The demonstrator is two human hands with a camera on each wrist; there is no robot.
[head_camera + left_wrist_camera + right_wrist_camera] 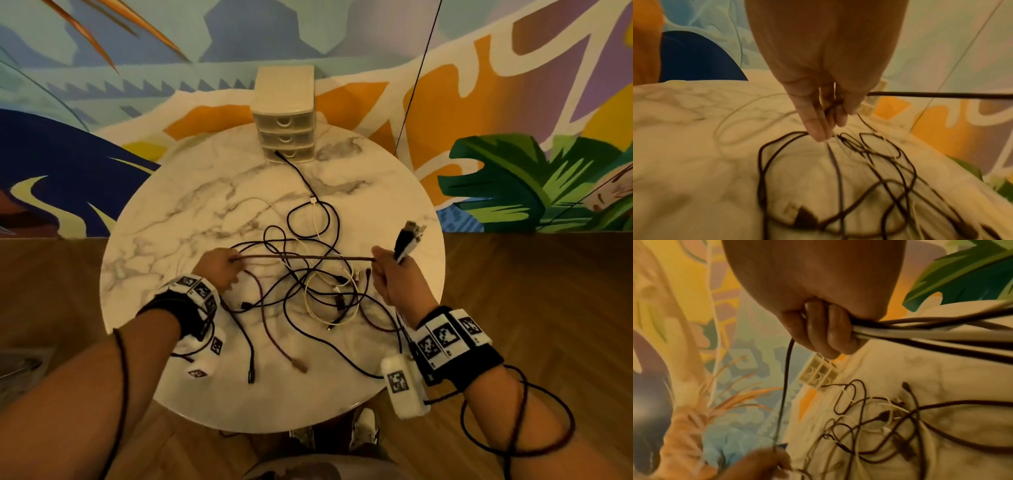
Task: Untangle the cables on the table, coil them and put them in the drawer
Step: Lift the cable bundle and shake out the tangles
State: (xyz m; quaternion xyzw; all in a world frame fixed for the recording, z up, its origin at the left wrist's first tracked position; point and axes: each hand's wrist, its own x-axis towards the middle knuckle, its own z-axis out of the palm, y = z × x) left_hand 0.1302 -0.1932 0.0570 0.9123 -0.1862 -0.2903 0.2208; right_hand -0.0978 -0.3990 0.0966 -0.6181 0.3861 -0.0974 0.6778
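- Left hand [219, 265] pinching the taut cable [301, 257] between thumb and fingertips [818, 129], above the near-left part of the tangle [308, 284].
- Right hand [394, 274] closed round the other end of that span, fingers [830, 327] curled tight on a bundle of plugs [409, 236] sticking up past the knuckles; black and white leads seen in that fist from the right wrist view.
- Span stretched level between the two hands, just above the heap on the table [164, 240].
- Rest of the cables lying looped over one another mid-table, one dark lead running far to the foot of the drawer unit [286, 116] at the far edge; all three drawers look closed.
- Step in hand, judged: drawing one cable free of the heap.
- Best done by keeping the span only lightly tense and sliding the left pinch along it toward the snarl, feeling for crossings.
- At each crossing, better to lift the loop over than to pull harder; a hard tug likely tightens the knots and drags the heap.
- Worth keeping the plug bundle high, clear of the loops below.
- Risk: the loose ends near the near edge slipping off the table.
- Coiling to follow only once the whole length hangs free; a drawer yet to be opened.
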